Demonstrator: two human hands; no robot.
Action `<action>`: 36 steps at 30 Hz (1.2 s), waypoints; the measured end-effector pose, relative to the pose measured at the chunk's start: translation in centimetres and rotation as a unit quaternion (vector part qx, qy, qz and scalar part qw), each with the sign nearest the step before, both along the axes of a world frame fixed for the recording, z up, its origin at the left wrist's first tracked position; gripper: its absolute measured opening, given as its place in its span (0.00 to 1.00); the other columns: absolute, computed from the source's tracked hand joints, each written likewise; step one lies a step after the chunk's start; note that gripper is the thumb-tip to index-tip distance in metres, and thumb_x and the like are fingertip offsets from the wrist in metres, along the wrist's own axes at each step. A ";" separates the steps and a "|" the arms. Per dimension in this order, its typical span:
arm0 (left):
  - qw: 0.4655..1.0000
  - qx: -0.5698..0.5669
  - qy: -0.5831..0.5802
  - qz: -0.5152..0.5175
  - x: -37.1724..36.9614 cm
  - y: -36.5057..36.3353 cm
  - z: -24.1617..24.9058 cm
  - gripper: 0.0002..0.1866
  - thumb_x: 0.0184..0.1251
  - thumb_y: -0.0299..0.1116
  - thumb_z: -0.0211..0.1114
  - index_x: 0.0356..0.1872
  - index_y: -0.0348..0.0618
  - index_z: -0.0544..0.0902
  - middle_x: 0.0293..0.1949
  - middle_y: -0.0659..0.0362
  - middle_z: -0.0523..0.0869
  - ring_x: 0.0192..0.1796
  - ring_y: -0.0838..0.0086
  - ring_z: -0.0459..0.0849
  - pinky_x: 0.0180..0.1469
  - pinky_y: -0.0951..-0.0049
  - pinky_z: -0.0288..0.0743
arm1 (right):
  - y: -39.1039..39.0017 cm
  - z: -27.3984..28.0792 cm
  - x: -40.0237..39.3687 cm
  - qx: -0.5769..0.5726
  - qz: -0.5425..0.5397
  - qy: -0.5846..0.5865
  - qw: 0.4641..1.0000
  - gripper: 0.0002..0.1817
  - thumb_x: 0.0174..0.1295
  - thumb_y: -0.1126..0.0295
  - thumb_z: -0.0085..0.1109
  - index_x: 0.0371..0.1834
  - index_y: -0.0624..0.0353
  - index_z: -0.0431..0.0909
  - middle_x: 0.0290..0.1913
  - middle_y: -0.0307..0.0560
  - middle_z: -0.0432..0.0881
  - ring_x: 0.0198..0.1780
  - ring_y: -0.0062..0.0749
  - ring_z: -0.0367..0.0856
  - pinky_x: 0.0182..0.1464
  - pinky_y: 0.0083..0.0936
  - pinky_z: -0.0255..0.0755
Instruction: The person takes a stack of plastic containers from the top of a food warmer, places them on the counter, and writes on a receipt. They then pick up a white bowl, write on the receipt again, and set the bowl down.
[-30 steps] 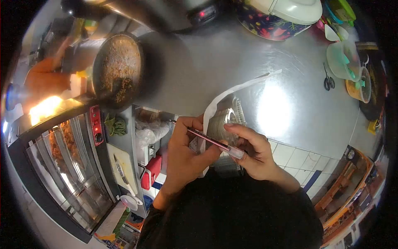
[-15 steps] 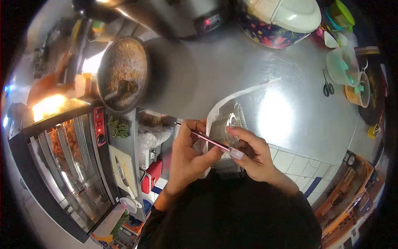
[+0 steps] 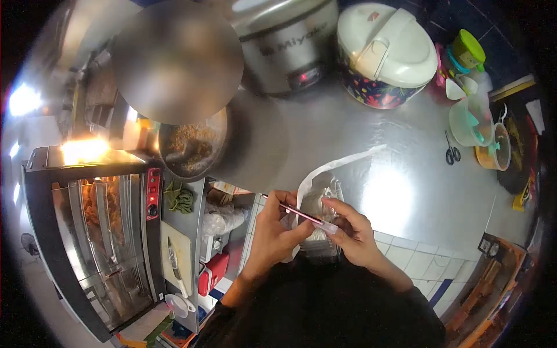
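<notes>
A food-stall kitchen: steel counter [image 3: 348,133], rice cookers [image 3: 386,46], glass rotisserie oven [image 3: 98,232], pan [image 3: 194,148].

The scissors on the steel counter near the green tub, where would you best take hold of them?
Probably by the two dark handle loops. The scissors lie flat and closed on the counter, loops nearer the counter's front edge, blades pointing toward the back. Come from above on the loop end, which looks clear, and away from the green tub beside the blades.
</notes>
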State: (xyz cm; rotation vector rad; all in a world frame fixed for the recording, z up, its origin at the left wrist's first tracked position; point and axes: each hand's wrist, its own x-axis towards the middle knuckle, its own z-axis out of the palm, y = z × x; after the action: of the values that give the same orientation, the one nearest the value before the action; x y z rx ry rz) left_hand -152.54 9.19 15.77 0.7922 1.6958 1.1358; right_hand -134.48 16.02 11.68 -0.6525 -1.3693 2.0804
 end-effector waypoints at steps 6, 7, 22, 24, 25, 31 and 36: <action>1.000 0.011 0.013 -0.004 0.2 -0.2 -0.2 0.22 0.52 0.28 0.75 0.44 0.39 0.72 0.41 0.61 0.78 0.46 0.78 0.76 0.51 0.75 0.70 | -0.6 -0.8 0.3 0.007 -0.018 -0.015 1.000 0.28 0.69 0.77 0.57 0.73 0.60 0.66 0.56 0.46 0.80 0.35 0.14 0.76 0.35 0.15 0.71; 0.999 0.017 0.026 -0.010 0.1 -0.3 -0.7 0.23 0.52 0.29 0.76 0.45 0.38 0.73 0.41 0.59 0.80 0.46 0.76 0.77 0.52 0.73 0.72 | -0.4 -1.0 0.2 0.019 -0.013 -0.013 1.000 0.28 0.69 0.77 0.57 0.73 0.60 0.66 0.56 0.46 0.80 0.36 0.14 0.76 0.36 0.15 0.71; 0.996 0.055 0.073 0.010 0.4 -0.7 -2.4 0.22 0.53 0.30 0.76 0.44 0.38 0.74 0.41 0.59 0.80 0.46 0.77 0.77 0.50 0.73 0.72 | 0.1 0.3 0.2 -0.029 0.012 -0.040 0.999 0.38 0.68 0.74 0.61 0.79 0.57 0.54 0.54 0.48 0.77 0.47 0.22 0.78 0.49 0.18 0.74; 0.998 0.044 0.005 0.034 0.8 -0.3 -1.6 0.22 0.53 0.28 0.76 0.44 0.38 0.72 0.41 0.59 0.79 0.46 0.78 0.77 0.50 0.74 0.72 | 0.4 -0.3 0.3 -0.041 0.018 -0.029 0.999 0.39 0.68 0.74 0.62 0.79 0.56 0.53 0.53 0.48 0.76 0.44 0.20 0.77 0.46 0.17 0.73; 0.998 0.036 -0.026 0.050 1.0 -0.1 -1.1 0.22 0.53 0.27 0.76 0.44 0.38 0.72 0.41 0.60 0.79 0.47 0.78 0.76 0.50 0.74 0.72 | 0.4 -0.5 0.3 -0.043 0.021 -0.019 0.999 0.39 0.68 0.73 0.62 0.79 0.56 0.53 0.53 0.47 0.76 0.43 0.19 0.76 0.45 0.17 0.73; 0.998 0.038 -0.025 0.045 1.1 0.3 -0.7 0.21 0.53 0.23 0.75 0.44 0.38 0.71 0.40 0.61 0.79 0.43 0.80 0.77 0.49 0.77 0.72 | -0.3 -0.6 0.0 -0.052 0.004 -0.004 0.999 0.27 0.72 0.72 0.57 0.71 0.60 0.60 0.51 0.41 0.77 0.37 0.14 0.70 0.38 0.13 0.65; 0.999 0.035 -0.022 0.033 1.0 0.2 -0.8 0.22 0.54 0.23 0.75 0.45 0.37 0.72 0.40 0.59 0.81 0.43 0.79 0.79 0.50 0.75 0.73 | -0.2 -0.7 0.2 -0.051 -0.005 -0.007 0.999 0.22 0.71 0.72 0.59 0.65 0.61 0.65 0.53 0.48 0.76 0.42 0.18 0.76 0.42 0.16 0.72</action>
State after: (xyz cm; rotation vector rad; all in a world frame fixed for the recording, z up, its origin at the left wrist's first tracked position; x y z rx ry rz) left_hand -151.55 9.40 15.00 0.7546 1.6632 1.2546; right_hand -134.32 15.83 10.96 -0.7151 -1.2710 2.1539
